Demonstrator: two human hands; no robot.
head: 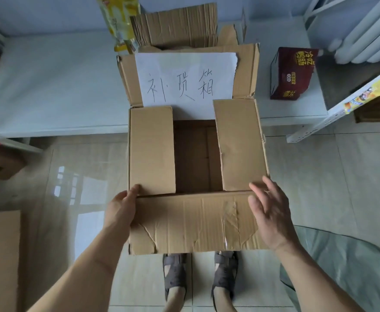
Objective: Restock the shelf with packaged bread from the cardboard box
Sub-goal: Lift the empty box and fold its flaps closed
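Observation:
A brown cardboard box (pixel 153 152) sits in front of me, its far flap up with a white handwritten sheet taped on. Its two side flaps lie folded inward, and the gap between them shows only the bare box bottom. My left hand (pixel 120 207) grips the near-left corner of the box, thumb on the left flap. My right hand (pixel 269 210) hovers over the near-right corner with fingers spread and holds nothing. A white shelf board (pixel 54 86) runs behind the box. A yellow bread package (pixel 118 21) hangs or stands at the top left, behind a second cardboard box (pixel 180 23).
A dark red carton (pixel 291 74) stands on the shelf to the right. A white shelf upright with a yellow-orange label (pixel 364 93) slants at far right, with a radiator above it. More cardboard lies at the left edge. My sandalled feet stand on the tile floor beneath the box.

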